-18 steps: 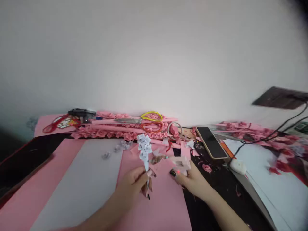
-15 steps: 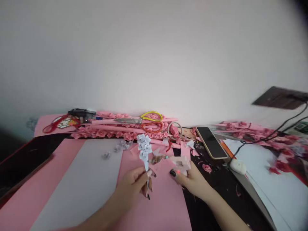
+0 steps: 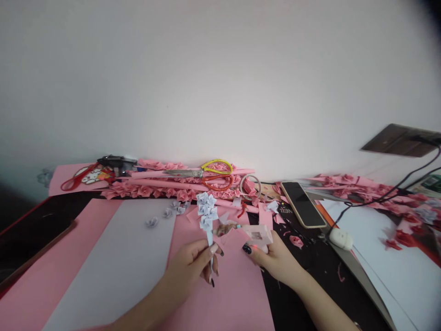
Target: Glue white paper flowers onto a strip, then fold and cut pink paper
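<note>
We see, near the middle of the view, a pale blue paper flower stem [image 3: 207, 212] held over a pink sheet [image 3: 234, 294]. Its long axis runs nearly upright in the view, leaning a little left at the top; the clustered blossoms point away from us, toward the wall [image 3: 220, 92], and the thin bare end runs down toward us between the fingers. We note that the left hand [image 3: 193, 258] takes it just below the blossoms: the grip is narrow, thumb and fingertips pinching the bare stalk.

To the right we find the right hand [image 3: 277, 262], its grip closed about a small pale tool [image 3: 262, 234], apparently a glue gun, with a red light near the thumb. The thumb lies along the near side; the other fingers are mostly hidden from us. The tool's long axis lies roughly sideways, its narrow end directed left toward the stem; we cannot tell whether that end touches anything.

To the left of the held stem we see loose pale blue flowers [image 3: 151, 222] on a pale blue sheet [image 3: 120, 257]. Beyond the hands, scissors [image 3: 184, 173] lie across pink flower stems [image 3: 161, 184], handles to the right, with a roll of tape [image 3: 242, 186] just beside them. Farther right, a phone [image 3: 303, 204] rests at a slant on the dark desk [image 3: 292, 303].
</note>
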Available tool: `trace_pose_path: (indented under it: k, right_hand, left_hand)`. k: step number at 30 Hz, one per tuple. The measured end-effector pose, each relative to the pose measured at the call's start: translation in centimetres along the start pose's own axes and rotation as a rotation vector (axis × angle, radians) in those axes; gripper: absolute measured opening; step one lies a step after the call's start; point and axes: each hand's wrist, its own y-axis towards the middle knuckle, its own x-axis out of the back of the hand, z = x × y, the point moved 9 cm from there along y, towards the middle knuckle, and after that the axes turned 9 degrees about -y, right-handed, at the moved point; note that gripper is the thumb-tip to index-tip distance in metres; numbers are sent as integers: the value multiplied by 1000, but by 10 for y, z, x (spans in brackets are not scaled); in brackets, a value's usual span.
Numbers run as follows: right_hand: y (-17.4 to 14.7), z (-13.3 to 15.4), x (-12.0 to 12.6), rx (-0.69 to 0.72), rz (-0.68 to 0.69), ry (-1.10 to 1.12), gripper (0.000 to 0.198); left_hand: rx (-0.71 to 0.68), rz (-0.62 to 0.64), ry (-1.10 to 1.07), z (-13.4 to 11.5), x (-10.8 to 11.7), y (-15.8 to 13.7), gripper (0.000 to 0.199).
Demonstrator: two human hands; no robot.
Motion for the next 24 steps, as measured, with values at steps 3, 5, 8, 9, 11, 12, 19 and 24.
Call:
trace_pose_path:
  k: [3, 5, 8, 9, 11, 12, 19, 24]
  right_hand:
    - [0, 1, 1, 3, -10, -25, 28]
    - [0, 2, 3, 15, -21, -41, 27]
    - [0, 6, 6, 59, -47, -78, 26]
    - [0, 8, 8, 72, -56, -87, 26]
    - [-1, 10, 9, 86, -71, -92, 28]
    - [-1, 10, 9, 87, -75, -90, 29]
    - [-2, 5, 8, 44, -76, -113, 34]
    - [-2, 6, 7, 53, -71, -127, 33]
  left_hand:
    - [-5, -3, 4, 0, 0, 1, 30]
    - [-6, -2, 3, 1, 1, 1, 29]
    - [1, 2, -16, 2, 1, 1, 30]
    - [4, 3, -23, 2, 1, 1, 30]
    - [11, 2, -32, 2, 1, 0, 31]
    - [15, 0, -34, 1, 1, 0, 31]
    - [15, 24, -37, 0, -2, -1, 30]
    - [20, 10, -21, 1, -1, -2, 30]
